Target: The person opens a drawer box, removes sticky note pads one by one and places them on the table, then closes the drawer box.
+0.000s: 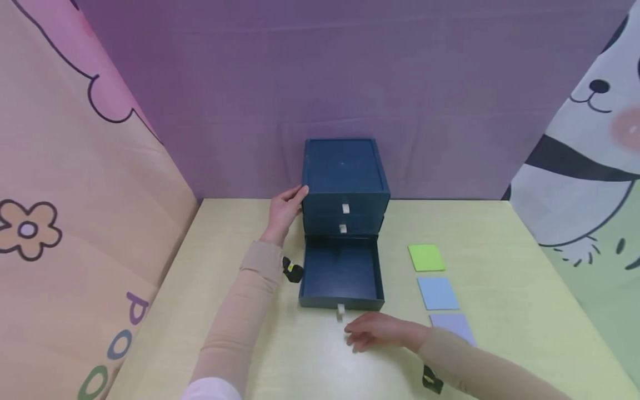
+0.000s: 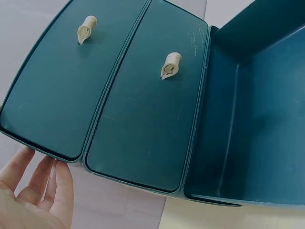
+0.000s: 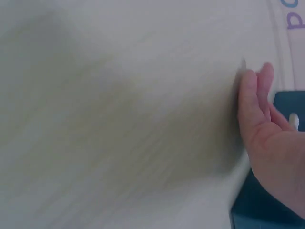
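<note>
A dark blue desktop drawer unit (image 1: 345, 166) stands against the back wall, its bottom drawer (image 1: 342, 272) pulled out and bare inside. The two drawers above, with pale fabric pull tabs (image 2: 170, 66), are closed. My left hand (image 1: 286, 214) touches the unit's left side near the top; in the left wrist view its fingertips (image 2: 64, 181) lie against the side wall. Just in front of the pulled-out drawer, to the right of its tab (image 1: 341, 309), my right hand (image 1: 375, 331) hovers low over the table with loosely bent fingers, holding nothing.
To the right of the drawer, a green sticky pad (image 1: 426, 258), a blue one (image 1: 438, 293) and a lilac one (image 1: 452, 326) lie in a line on the pale wooden table (image 1: 520, 311). The right forearm partly covers the lilac pad. Printed cloth walls enclose the table's back and sides.
</note>
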The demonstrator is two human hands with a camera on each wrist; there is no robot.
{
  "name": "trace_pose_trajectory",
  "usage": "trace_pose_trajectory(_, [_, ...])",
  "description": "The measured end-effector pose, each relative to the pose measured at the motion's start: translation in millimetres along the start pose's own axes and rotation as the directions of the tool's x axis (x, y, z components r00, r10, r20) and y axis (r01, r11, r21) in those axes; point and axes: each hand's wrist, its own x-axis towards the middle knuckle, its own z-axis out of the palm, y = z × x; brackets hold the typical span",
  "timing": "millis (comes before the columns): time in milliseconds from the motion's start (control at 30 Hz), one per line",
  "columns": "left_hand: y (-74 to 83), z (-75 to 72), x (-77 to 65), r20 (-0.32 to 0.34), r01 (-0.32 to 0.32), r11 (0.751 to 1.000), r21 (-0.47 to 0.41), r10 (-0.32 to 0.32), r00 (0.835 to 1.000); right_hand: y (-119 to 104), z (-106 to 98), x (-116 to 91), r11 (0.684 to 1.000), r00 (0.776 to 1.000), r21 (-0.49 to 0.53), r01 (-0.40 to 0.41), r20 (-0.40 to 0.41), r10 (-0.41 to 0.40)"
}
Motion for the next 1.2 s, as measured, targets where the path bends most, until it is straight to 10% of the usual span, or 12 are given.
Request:
trace_pose_trajectory(267, [-0.9,0.7,-0.7,0.000,0.001,1.000,0.011,-0.001,1.000,1.6,15.3,9.4,0.985,0.995,0.161,0.062,-0.088,-0.048])
trace_pose_trajectory(1200, [1.1,0.6,-3.7,-0.004,-0.005,1.000,0.003,0.005,1.000,6.6,21.6,20.3,0.963,0.955,0.218,0.159,-0.280,-0.094])
